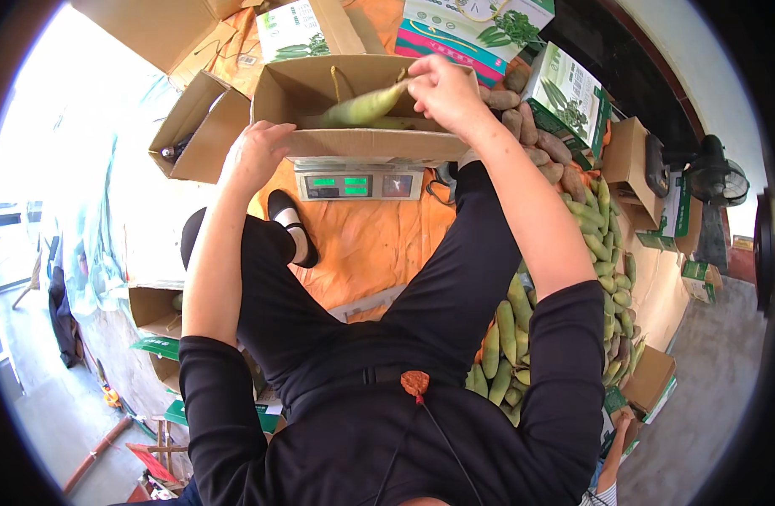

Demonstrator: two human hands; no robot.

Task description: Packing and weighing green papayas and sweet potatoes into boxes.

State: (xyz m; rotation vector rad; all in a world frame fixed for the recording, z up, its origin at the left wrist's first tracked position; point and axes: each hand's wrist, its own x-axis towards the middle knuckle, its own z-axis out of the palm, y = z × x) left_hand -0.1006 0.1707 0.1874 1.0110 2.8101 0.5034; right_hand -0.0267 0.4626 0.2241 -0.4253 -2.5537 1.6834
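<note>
- Right hand [442, 88] is closed around the tip end of a green ear of corn [362, 107], holding it at a slant over the open cardboard box [366, 143]; the ear's far end dips into the box, the rest is in the air.
- Left hand [254, 156] lies spread on the box's near left corner, fingers over the rim, bracing it more than gripping it.
- The box sits on a digital scale [359, 182] with lit green displays, which stands on an orange sheet [362, 244].
- Risk: the hold is only at the husk tip, so the ear can slip or the husk can tear, and it drops hard into the box or over the rim.
- Risk: the left hand's weight on the box presses the scale, so the reading is likely off while the hand stays there.
- Risk: the box overhangs the scale platform; a push at the corner could tilt or slide it off.
- More ears already lie inside the box; how many I cannot tell.
- A pile of corn [602, 253] runs down the right side by the leg, with brownish tubers [535, 139] above it; a careless reach could roll them.
- Printed cartons [476, 29] stand behind the box, a black shoe [290, 228] is near the scale, and a fan [716, 181] is at far right.
</note>
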